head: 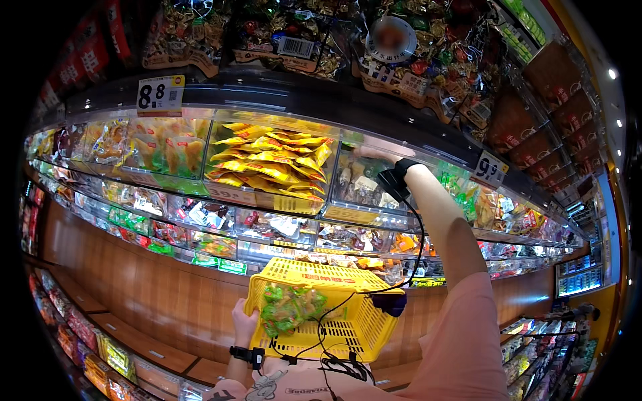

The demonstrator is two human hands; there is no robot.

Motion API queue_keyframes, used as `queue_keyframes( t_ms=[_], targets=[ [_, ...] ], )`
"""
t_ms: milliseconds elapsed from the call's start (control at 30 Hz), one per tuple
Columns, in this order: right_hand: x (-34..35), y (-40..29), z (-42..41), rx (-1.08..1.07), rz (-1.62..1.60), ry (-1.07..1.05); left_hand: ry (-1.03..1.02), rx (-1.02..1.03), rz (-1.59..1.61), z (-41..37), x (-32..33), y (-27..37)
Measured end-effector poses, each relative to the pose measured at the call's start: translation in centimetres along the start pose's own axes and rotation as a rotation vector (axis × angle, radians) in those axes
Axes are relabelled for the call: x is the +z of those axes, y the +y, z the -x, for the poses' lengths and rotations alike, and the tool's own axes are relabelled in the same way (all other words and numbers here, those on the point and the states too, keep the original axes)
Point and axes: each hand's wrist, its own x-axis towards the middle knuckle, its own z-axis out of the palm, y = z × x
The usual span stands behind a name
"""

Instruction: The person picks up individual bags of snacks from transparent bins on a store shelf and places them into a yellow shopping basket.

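Observation:
My left hand [244, 320] grips the left rim of a yellow plastic shopping basket [385, 335], held in front of my body. Inside the basket, at its left side, lie several green-and-clear snack packets [293, 306]. My right arm stretches up to the shelf. My right hand [385, 148] reaches into a clear plastic bin [351, 213] of small wrapped snacks [362, 181]. Its fingers are partly hidden by the shelf edge and the clear plastic, so what they touch is unclear. To the left of this hand, a neighbouring bin holds stacked yellow snack packets [271, 160].
A dark shelf edge [281, 92] with price tags [160, 95] runs above the bins, under bagged candies [286, 45]. Lower rows of packaged snacks [200, 213] extend both ways. Black cables [420, 240] hang from my right wrist across the basket. More goods [526, 351] stand behind at right.

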Motion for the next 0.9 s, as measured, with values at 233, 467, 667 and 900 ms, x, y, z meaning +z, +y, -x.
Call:
queue_keyframes(
  t_ms=[233,467,667,900],
  targets=[
    [-0.9,0.9,2.2,-0.002,-0.014,0.004,0.003,0.028,0.031,-0.3,0.2,0.4],
    [0.7,1.6,9.8,-0.254,-0.089,0.386,0.039,0.064,0.059,-0.1,0.0,0.4],
    [3.4,-1.1,19.2,-0.586,0.120,0.762,0.008,0.077,0.022,-0.3,-0.2,0.6],
    [16.9,-4.7,24.3,-0.724,-0.924,-0.101,0.012,0.030,0.040,0.0,-0.4,0.4]
  ],
)
